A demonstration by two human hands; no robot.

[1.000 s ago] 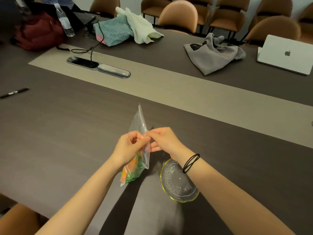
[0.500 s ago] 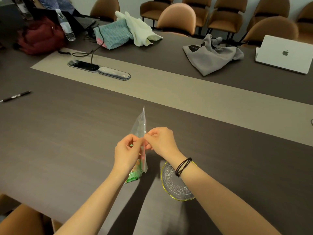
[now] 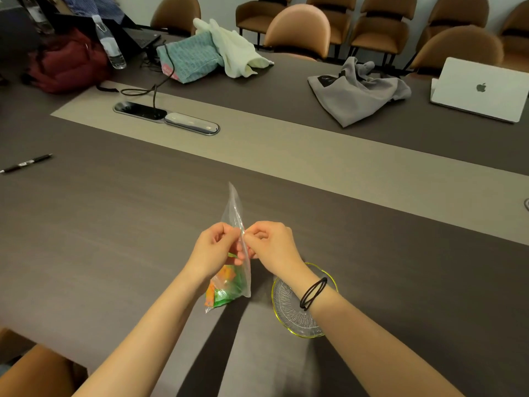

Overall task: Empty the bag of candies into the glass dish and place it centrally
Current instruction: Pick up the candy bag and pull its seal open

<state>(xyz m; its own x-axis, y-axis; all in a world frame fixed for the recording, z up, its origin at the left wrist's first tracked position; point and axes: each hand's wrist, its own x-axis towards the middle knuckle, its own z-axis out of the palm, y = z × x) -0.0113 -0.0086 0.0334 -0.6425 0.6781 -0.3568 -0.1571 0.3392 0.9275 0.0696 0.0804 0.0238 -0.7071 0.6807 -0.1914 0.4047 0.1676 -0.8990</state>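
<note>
Both hands are up over the table [image 3: 120,253] and working the bag [image 3: 236,253], the left hand [image 3: 213,249] pinching one side of its edge, the right hand [image 3: 272,245] pinching the other, fingertips almost meeting across the clear plastic. The bag hangs in the air between them, one corner pointing up and away, and the candies [image 3: 224,287], orange and green, are bunched at the low end near the left wrist. The glass dish [image 3: 289,308] sits on the table just to the right of the bag, partly hidden under the right forearm, and what shows of it looks empty. So this reads as the opening step: peeling the two sides apart, nothing poured yet; whether the seal has started to give is too fine to tell. Next up, by my reckoning, the mouth needs pulling wide, then the bag wants swinging over the dish and tipping, gently, since small sweets bounce off glass, and the right arm must clear the dish first
</note>
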